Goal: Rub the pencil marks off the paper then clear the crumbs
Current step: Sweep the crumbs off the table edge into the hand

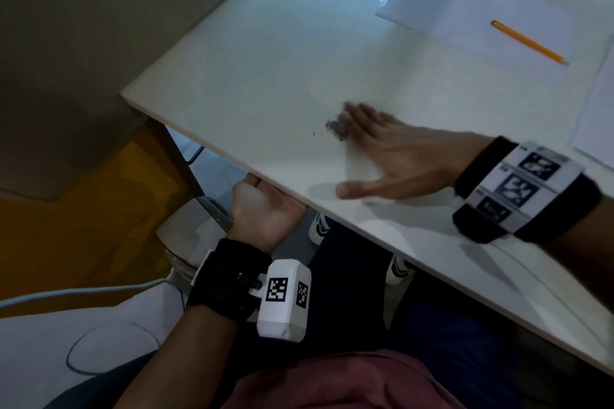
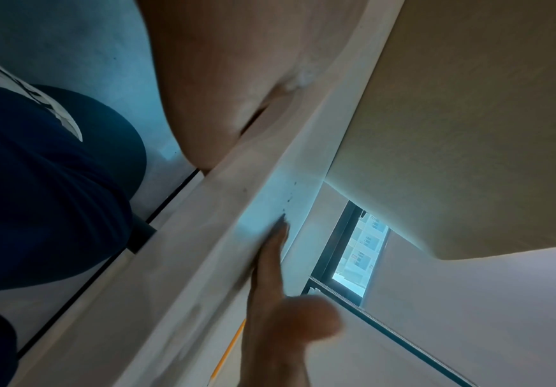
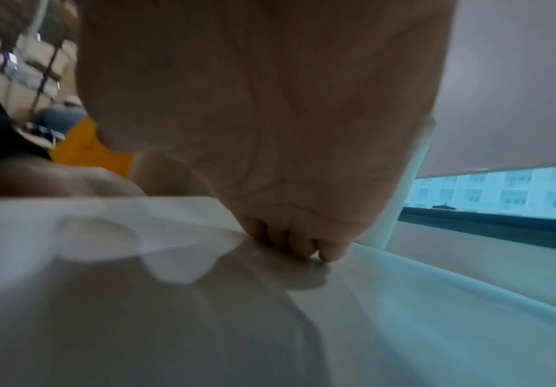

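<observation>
The right hand [image 1: 395,156] lies flat on the white desk [image 1: 265,70], fingers straight and together, thumb spread toward the near edge, fingertips touching a small grey pile of crumbs [image 1: 336,129] with a few specks just beyond. The left hand [image 1: 265,206] is palm-up, cupped under the desk's edge below the pile; its fingers are hidden. Well apart at the far right, a yellow pencil [image 1: 528,42] lies diagonally across a sheet of paper [image 1: 465,3], tip pointing to the near right.
</observation>
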